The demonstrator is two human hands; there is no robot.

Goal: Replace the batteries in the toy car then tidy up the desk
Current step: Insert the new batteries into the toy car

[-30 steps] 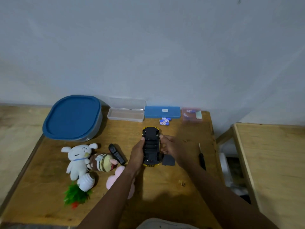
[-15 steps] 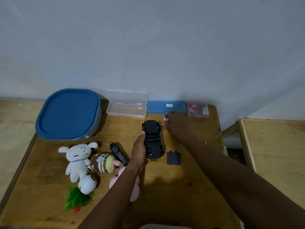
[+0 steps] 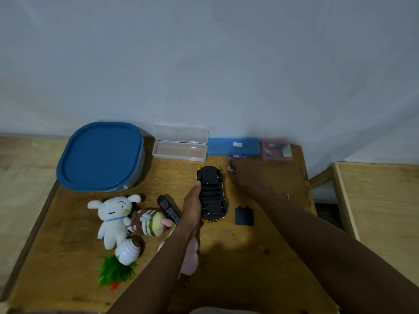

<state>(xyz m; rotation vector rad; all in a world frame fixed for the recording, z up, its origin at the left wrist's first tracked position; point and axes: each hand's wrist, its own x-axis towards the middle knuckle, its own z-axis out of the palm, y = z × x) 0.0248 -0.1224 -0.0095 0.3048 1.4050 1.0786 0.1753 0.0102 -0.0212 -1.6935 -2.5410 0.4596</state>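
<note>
Wooden desk (image 3: 226,257): one toy car (image 3: 212,193), three plush toys (image 3: 133,219), two hands (image 3: 192,205).

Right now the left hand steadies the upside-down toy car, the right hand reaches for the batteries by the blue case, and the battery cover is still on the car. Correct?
Not quite. The head view shows the battery cover off, lying on the desk to the right of the toy car. The rest holds: the left hand steadies the upturned car, and the right hand reaches the batteries by the blue case.

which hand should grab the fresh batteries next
Right. The right hand is already at the small batteries by the blue flat case, while the left hand steadies the upturned yellow toy car.
</note>
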